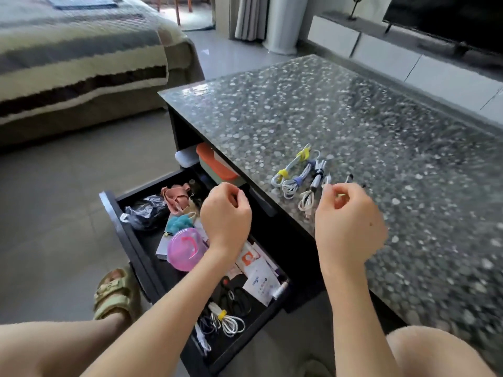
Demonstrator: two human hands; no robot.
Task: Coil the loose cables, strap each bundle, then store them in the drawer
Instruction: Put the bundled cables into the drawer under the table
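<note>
Hands hover over strapped cables and open drawer

Left hand (226, 210) fingers curled together, empty; right hand (349, 213) fingers pinch, perhaps on something unclear, just before cable bundles (298, 174); drawer (136, 240) below.

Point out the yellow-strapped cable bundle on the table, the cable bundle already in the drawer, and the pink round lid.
Yellow-strapped cable bundle (292, 165): head view, on its white coil between the two straps.
Cable bundle in the drawer (227, 319): head view, on the white loops beside its yellow strap.
Pink round lid (186, 248): head view, on its top face.
</note>
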